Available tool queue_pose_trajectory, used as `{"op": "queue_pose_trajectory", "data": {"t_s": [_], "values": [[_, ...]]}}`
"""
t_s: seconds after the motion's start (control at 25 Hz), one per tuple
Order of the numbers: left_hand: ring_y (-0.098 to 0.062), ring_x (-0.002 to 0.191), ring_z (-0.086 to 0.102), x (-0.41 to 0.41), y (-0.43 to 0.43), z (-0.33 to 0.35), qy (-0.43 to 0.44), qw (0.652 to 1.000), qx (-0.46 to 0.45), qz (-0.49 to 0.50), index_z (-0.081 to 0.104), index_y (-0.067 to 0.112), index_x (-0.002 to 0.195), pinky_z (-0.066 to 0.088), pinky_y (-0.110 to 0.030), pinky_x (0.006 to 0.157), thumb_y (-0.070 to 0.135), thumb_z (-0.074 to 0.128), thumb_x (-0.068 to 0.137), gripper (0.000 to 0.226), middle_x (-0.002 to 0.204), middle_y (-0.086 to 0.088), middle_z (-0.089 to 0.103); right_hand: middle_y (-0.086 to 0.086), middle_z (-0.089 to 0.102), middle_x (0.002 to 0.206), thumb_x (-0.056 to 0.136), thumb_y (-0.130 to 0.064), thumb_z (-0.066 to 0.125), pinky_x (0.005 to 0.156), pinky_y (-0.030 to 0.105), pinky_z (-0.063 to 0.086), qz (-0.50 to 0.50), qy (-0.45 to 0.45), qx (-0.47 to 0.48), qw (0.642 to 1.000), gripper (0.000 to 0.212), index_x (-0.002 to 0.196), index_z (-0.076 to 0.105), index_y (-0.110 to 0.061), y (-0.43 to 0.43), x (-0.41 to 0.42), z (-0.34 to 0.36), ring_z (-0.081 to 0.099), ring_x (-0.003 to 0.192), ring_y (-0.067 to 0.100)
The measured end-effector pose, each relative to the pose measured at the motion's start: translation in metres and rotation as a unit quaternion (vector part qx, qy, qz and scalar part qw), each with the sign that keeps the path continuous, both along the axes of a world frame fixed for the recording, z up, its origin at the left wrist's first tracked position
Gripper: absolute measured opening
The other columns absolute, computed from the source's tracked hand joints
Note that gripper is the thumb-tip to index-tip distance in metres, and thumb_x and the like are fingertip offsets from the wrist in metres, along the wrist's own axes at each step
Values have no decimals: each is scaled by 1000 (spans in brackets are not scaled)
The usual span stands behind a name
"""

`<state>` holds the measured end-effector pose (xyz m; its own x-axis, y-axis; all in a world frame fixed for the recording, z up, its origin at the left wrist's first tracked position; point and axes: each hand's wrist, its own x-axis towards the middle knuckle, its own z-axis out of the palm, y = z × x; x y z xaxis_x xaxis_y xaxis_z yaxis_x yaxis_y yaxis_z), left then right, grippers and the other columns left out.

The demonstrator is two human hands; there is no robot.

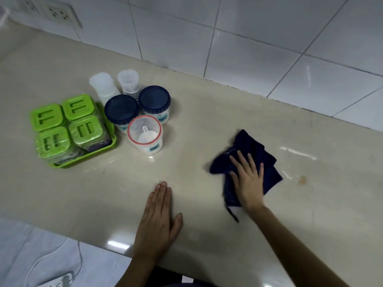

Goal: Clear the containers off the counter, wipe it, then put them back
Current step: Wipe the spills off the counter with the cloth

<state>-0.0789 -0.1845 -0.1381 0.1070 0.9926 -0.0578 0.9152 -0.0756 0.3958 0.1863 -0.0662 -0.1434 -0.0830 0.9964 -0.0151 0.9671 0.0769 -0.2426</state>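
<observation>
My right hand [247,179] lies flat on a dark blue cloth [250,150], pressing it onto the beige counter [207,112]. My left hand [158,216] rests palm down on the counter near the front edge, fingers together, holding nothing. The containers stand grouped at the left: a green tray [99,151] with several green-lidded jars [68,125], two jars with dark blue lids [121,110] [154,100], a clear jar with a red rim [145,134] holding a white scoop, and two translucent white cups [102,84] [128,80] behind them.
A white tiled wall [259,38] runs along the back of the counter, with a socket plate [56,13] at the top left. A brownish stain [302,180] and wet streaks [298,152] mark the counter right of the cloth. Below the front edge, a white cable [78,257] lies on the floor.
</observation>
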Motion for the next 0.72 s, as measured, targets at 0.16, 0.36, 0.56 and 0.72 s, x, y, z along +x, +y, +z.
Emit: {"op": "queue_pose_trajectory", "data": {"t_s": [0.16,0.36,0.56,0.72], "values": [[-20,149,8,0,1,-1,16,1000,-2,-1,18,5,150,9,-35,121,43,42,93,73,160,-10,13,-5,31,155,94,-48,25,110,69,4,86,-35,-7,996,53,143,37,-32,14,-105,1,19,144,37],[-15,149,1,-3,-1,-2,25,1000,-3,3,12,8,151,-2,-29,121,43,41,95,72,160,-6,6,-6,26,156,98,-43,29,119,51,6,303,-48,4,952,47,144,36,-32,-12,-41,-3,13,147,21],[-21,147,17,15,-1,12,0,999,36,-20,26,6,148,7,-34,121,40,35,96,64,158,-8,22,-6,25,157,100,-46,22,118,45,11,150,-19,-19,988,49,146,29,-33,-67,110,5,11,148,16],[-18,147,15,87,8,15,-3,998,26,-60,30,6,147,7,-34,120,42,35,97,62,157,-9,27,-4,28,156,98,-47,20,119,46,10,-65,18,-13,998,53,144,38,-27,-113,137,7,15,147,18]]}}
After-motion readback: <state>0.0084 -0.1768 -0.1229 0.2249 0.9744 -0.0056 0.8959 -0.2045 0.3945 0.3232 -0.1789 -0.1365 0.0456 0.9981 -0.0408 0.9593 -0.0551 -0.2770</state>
